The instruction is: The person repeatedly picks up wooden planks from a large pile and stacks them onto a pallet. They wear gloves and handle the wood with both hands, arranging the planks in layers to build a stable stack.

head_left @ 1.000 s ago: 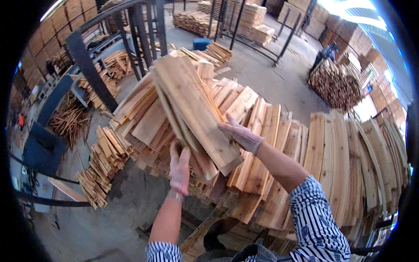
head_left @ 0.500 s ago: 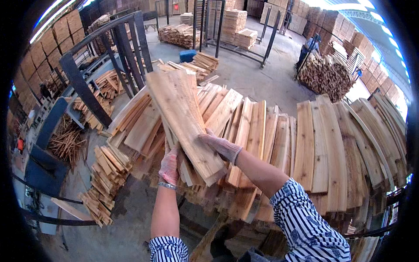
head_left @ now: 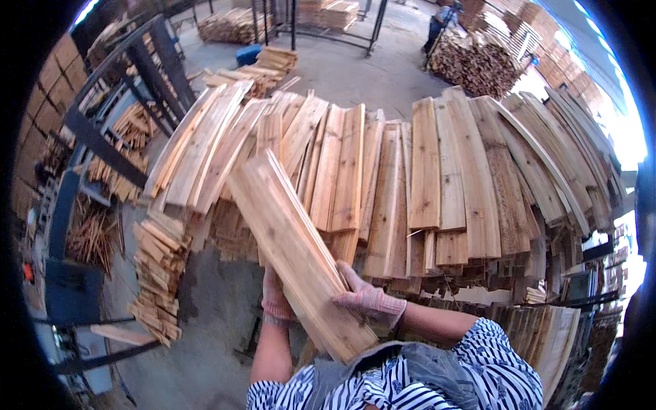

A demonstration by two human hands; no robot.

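Note:
In front of my body I hold a small stack of wooden boards (head_left: 290, 239), tilted with its far end up to the left and its near end close to my apron (head_left: 437, 372). My left hand (head_left: 275, 299), in a pale pinkish knit glove, is closed around the left edge from below; its fingers are hidden under the wood. On the right edge, my right hand (head_left: 369, 298), gloved alike, grips with the thumb along the side and fingers on the top face. Beyond the held stack lies a wide row of overlapping boards (head_left: 347, 171), some with dark knots.
Short offcuts (head_left: 158, 273) are piled at the left, near a dark metal rack (head_left: 102, 147). A bundle of thin sticks (head_left: 89, 232) lies beside it. Farther off are a blue object (head_left: 248, 54), a large wood bundle (head_left: 471, 65) and another person (head_left: 443, 27).
Both hands have drawn the held boards nearer my body, and the right hand has turned to grip their side. The view has tipped downward, so the row of boards sits higher.

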